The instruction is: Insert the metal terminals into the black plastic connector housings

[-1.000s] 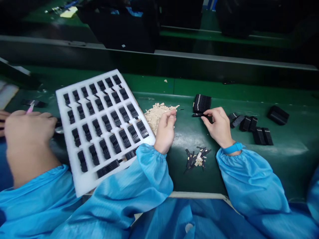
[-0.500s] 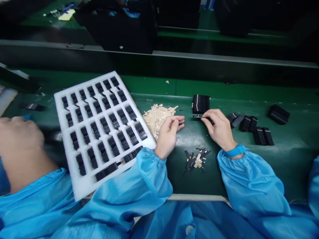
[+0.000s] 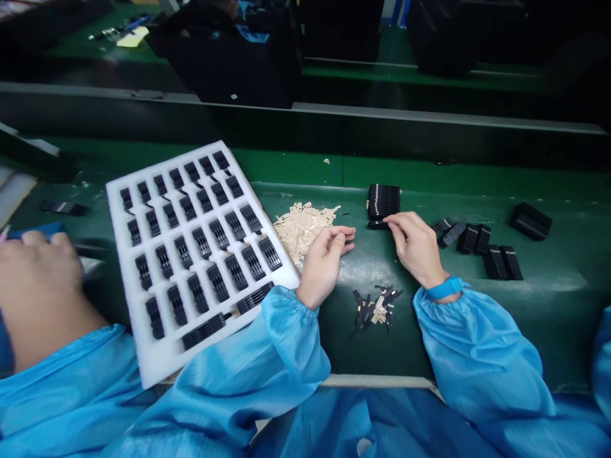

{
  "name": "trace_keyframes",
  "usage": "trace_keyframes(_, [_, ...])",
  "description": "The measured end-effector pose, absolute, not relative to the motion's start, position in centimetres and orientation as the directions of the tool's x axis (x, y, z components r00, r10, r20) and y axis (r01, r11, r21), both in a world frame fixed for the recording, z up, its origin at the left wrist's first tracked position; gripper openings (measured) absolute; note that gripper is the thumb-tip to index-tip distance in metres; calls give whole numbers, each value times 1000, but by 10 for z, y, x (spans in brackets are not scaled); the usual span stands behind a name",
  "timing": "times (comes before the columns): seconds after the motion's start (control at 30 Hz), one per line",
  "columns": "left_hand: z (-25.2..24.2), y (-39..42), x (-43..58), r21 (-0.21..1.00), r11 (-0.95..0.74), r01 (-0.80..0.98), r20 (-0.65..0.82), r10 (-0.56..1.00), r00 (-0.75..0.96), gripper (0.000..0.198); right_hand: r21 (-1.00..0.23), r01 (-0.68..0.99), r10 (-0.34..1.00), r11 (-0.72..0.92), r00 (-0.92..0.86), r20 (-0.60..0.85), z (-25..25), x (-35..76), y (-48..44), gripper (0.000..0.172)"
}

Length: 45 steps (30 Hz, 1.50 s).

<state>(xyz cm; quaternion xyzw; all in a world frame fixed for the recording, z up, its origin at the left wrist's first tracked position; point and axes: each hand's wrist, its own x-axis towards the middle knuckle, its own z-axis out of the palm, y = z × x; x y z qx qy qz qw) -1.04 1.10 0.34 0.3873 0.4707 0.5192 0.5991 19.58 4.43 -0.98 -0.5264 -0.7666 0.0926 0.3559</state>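
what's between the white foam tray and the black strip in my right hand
A pile of beige pieces, your left hand, then bare green bench, per the head view.

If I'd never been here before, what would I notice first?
Probably the big white tray, lying at an angle left of the left hand, with rows of black parts in it. Next, the pale pieces heaped just beyond that hand. Then maybe the bright blue band on the wrist of the right hand, which pinches a slim black piece.
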Motion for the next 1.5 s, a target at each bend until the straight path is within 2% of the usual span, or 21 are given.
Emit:
trace_keyframes(0.27, [-2,11,-11,958,150,-244,-146,989,35,16,-479,779,868,404,-162,469,-7,193,40,15])
trace_keyframes(0.4, [-3,11,-12,980,103,-171,-97,994,43,22,-634,678,906,373,-118,407,2,190,32,17])
trace_keyframes(0.53, [1,7,-16,992,-45,121,23,984,175,32,-775,548,948,314,-231,221,8,184,21,17])
trace_keyframes(0.6, [1,6,-18,962,-103,254,31,962,271,26,-848,478,963,229,-237,127,8,181,17,18])
trace_keyframes(0.67, [0,7,-19,954,-86,287,5,963,271,21,-916,377,982,135,-177,72,8,178,15,23])
trace_keyframes(0.77, [-1,12,-20,991,37,130,-54,991,123,19,-936,343,992,78,-117,39,10,178,13,21])
trace_keyframes(0.83, [-1,16,-18,992,121,-31,-120,992,37,12,-894,432,954,118,-299,-19,12,178,11,13])
trace_keyframes(0.93, [1,20,-16,963,207,-174,-204,978,37,7,-810,503,762,301,-638,-113,16,175,4,8])
trace_keyframes(1.03, [1,19,-13,952,224,-210,-214,975,66,8,-735,548,695,399,-704,-147,19,170,-3,18])
trace_keyframes(1.1, [0,17,-13,955,210,-211,-202,978,60,8,-718,570,700,401,-696,-162,20,169,-4,10])
trace_keyframes(1.17, [-2,16,-13,959,200,-202,-192,980,60,10,-760,555,718,338,-674,-173,20,170,-1,6])
trace_keyframes(1.33, [-6,15,-15,974,183,-136,-169,979,112,19,-916,393,762,-77,-569,-308,21,183,14,20])
trace_keyframes(1.4, [-4,14,-15,977,192,-92,-179,975,132,22,-938,316,793,-145,-530,-301,21,187,18,23])
trace_keyframes(1.5, [2,12,-15,979,203,-8,-199,965,172,26,-953,260,840,-157,-472,-267,21,190,20,26])
